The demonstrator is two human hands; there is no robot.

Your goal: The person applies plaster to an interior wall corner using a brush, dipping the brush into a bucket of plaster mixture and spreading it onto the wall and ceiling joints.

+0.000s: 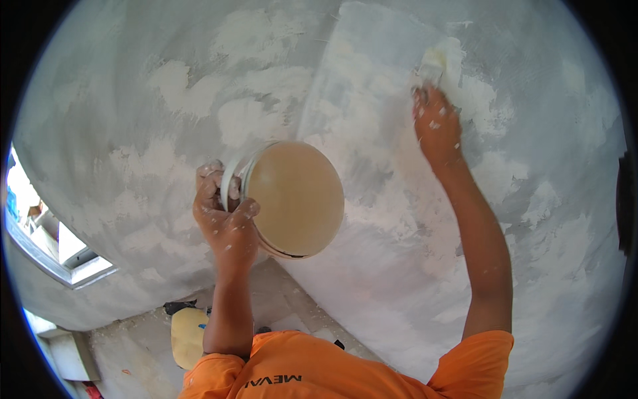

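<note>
The left hand (222, 213) was closed tight around the rim of a small round bowl (296, 198) of putty. The bowl sat just right of that hand, held up close to the grey wall (133, 100). It looked stiff and light enough for one hand, but wet putty could make its edge slippery, so the rim was the best place to grip.

Up and to the right of the bowl, the right hand (435, 126) was wrapped around the handle of a flat scraper (435, 66). The blade was pressed on the wall in a white putty patch (465, 86). The scraper seemed thin, hard and easy to lift.
</note>
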